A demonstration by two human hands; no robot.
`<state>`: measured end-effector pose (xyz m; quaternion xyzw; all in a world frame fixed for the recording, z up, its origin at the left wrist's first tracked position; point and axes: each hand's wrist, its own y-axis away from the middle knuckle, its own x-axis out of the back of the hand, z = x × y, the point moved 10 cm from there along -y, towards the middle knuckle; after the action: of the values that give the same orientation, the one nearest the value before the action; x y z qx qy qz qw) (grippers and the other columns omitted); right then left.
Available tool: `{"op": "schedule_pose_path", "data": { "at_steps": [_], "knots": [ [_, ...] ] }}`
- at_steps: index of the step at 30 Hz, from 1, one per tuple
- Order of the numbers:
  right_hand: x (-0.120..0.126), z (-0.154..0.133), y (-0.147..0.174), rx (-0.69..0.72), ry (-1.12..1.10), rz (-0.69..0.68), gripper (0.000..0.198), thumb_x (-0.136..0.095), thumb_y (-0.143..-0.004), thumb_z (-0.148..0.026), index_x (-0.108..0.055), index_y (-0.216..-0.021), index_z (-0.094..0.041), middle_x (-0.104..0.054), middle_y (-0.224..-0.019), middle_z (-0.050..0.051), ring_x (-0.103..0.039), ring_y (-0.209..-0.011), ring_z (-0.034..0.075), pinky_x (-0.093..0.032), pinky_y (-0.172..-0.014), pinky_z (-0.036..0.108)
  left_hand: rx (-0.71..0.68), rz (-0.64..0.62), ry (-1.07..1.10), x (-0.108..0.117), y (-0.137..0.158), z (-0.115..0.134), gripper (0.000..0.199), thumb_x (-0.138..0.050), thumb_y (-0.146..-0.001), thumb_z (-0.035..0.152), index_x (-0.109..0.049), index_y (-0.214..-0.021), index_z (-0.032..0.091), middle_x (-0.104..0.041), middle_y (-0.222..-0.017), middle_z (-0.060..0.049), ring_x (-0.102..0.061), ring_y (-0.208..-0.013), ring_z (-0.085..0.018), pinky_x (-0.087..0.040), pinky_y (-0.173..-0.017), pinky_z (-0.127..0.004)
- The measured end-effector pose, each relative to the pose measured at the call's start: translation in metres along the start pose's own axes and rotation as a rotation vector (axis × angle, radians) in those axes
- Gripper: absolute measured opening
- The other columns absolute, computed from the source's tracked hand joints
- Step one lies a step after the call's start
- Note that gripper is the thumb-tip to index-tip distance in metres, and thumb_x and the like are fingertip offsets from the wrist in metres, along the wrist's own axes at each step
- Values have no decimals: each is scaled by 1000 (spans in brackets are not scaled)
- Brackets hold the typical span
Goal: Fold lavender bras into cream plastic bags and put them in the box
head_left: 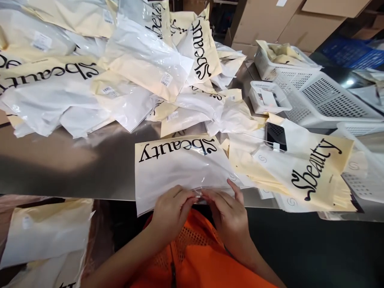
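Note:
A white and cream plastic bag (180,172) printed "Sbeauty" lies at the front edge of the metal table, its lettering upside down to me. My left hand (172,208) pinches the bag's near edge, thumb against fingers. Close beside it, my right hand (226,208) pinches the same edge, with one finger raised. The fingertips of both hands almost meet at the middle of that edge. What exactly lies between them is too small to make out. To the right is a stack of similar bags (318,172), with a black phone (276,136) resting on top.
A large heap of filled bags (144,60) covers the back and left of the table (114,168). White plastic baskets (324,92) and a small white basket (268,97) stand at the right. Cardboard boxes (270,24) rise behind. More bags (51,232) lie below the table edge at left.

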<state>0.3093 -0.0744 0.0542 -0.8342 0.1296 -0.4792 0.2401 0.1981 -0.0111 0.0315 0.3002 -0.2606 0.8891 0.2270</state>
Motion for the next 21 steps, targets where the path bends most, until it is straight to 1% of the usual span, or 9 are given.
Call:
{"op": "schedule_pose_path", "data": {
  "at_steps": [2, 4, 11, 15, 18, 21],
  "knots": [
    [-1, 2, -1, -24, -1, -8, 28, -51, -91, -4, -60, -110, -21, -73, -94, 1, -69, -82, 16, -29, -114, 52, 22, -9, 28, -3, -2, -5, 12, -53, -94, 21, -65, -91, 21, -65, -81, -1, -60, -75, -15, -48, -65, -27],
    [-2, 3, -1, -36, -11, -3, 29, -51, -90, -2, -61, -109, -21, -73, -92, 1, -69, -82, 15, -31, -113, 53, 12, -8, 40, -4, -4, -7, 14, -52, -94, 20, -65, -90, 21, -63, -79, -2, -58, -76, -16, -47, -65, -29],
    [3, -1, -3, 1, -109, 58, 38, -53, -84, 4, -63, -107, -24, -75, -94, -1, -71, -84, 16, -34, -113, 52, -22, 10, 108, -2, -8, -7, 12, -55, -93, 18, -65, -88, 20, -62, -79, -3, -54, -79, -17, -46, -68, -29],
    [2, -1, -4, 10, -143, 56, 38, -53, -83, 4, -63, -106, -25, -75, -99, 1, -72, -87, 17, -33, -114, 54, -58, -3, 135, -2, -10, -5, 11, -56, -91, 14, -65, -89, 20, -63, -80, -2, -54, -80, -15, -46, -70, -28],
    [0, 1, -4, 5, -151, 42, 37, -54, -83, 4, -64, -105, -24, -75, -97, 0, -72, -87, 17, -31, -115, 53, -97, -11, 164, -1, -12, -4, 13, -55, -92, 13, -65, -90, 20, -64, -81, -1, -55, -80, -15, -46, -71, -29],
    [-3, 3, -3, -3, -141, 9, 38, -55, -83, 4, -63, -109, -22, -75, -95, 0, -72, -85, 16, -30, -116, 53, -151, -8, 184, 2, -14, -2, 14, -53, -92, 12, -65, -89, 20, -65, -80, -2, -55, -79, -16, -46, -72, -30]
  ]
}}
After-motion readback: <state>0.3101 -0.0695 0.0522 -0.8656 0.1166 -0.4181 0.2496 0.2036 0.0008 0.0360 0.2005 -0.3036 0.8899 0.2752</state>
